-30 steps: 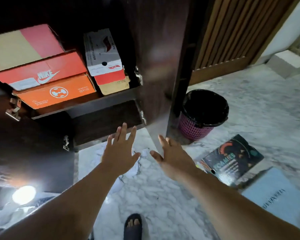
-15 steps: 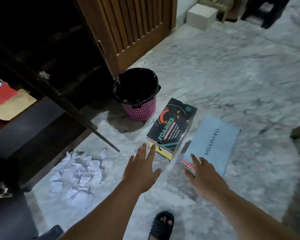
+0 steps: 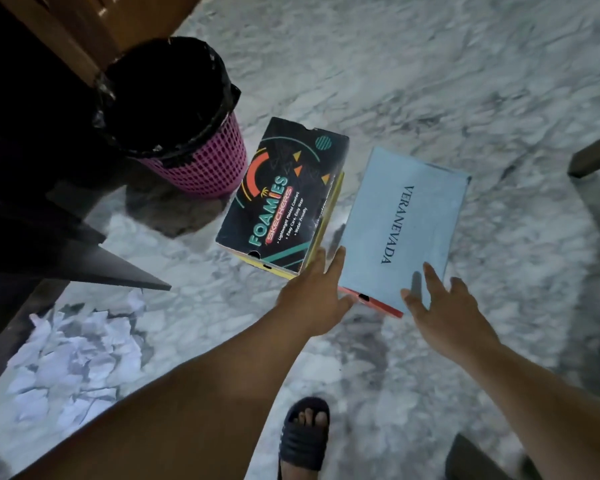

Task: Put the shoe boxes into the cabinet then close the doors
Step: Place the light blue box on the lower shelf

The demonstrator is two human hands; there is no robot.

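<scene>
Two closed shoe boxes lie flat on my floor: black Foamies box (image 3: 281,195), possibly stacked on another, beside pale-blue Veranevada box (image 3: 402,226).

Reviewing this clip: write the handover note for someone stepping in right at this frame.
Left hand: open, fingers straight, at the near left corner of the light blue box; contact unclear.
Right hand: open, at that box's near right corner, nothing gripped.
Both the light blue box and the black Foamies box lie side by side on the marble floor, beside the pink bin.
Left: lift both boxes into the cabinet, then close the doors.
</scene>
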